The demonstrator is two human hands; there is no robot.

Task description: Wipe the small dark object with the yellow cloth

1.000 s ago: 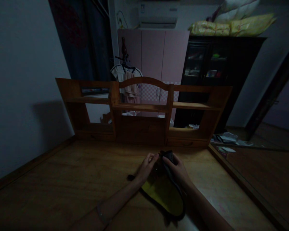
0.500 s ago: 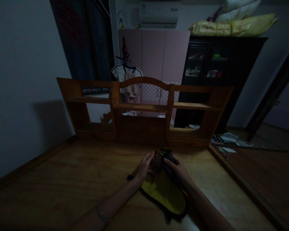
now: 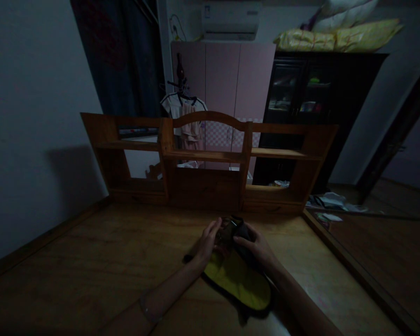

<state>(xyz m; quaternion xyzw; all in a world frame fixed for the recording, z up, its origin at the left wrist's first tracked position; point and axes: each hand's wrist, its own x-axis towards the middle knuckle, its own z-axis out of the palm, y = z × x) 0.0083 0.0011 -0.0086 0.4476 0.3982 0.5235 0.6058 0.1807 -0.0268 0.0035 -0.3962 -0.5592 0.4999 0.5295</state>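
On the wooden tabletop (image 3: 126, 252) lies a yellow-and-black cloth piece (image 3: 240, 282), its yellow face up with a dark edging. At its far end sits a brown, dark-patterned part (image 3: 226, 233), too dim to make out fully. My left hand (image 3: 206, 242) holds the left side of that end, fingers together and fingertips against the brown part. Between the thumb and fingers of my right hand (image 3: 257, 245) is a dark flap (image 3: 243, 233) of the same piece. A small bright glint shows between the two hands. Some of my fingertips are hidden by the cloth.
A wooden shelf unit (image 3: 206, 156) stands along the table's far edge. The wall (image 3: 38, 140) borders the left side, and a raised wooden rim (image 3: 350, 266) runs along the right. Behind are pink cabinets (image 3: 220, 79), a dark cupboard (image 3: 322, 102) and hanging clothes (image 3: 187, 116).
My right hand has shifted slightly left and folded the dark flap inward, nearer the brown part. The left hand has moved only a little; the cloth piece stays in place.
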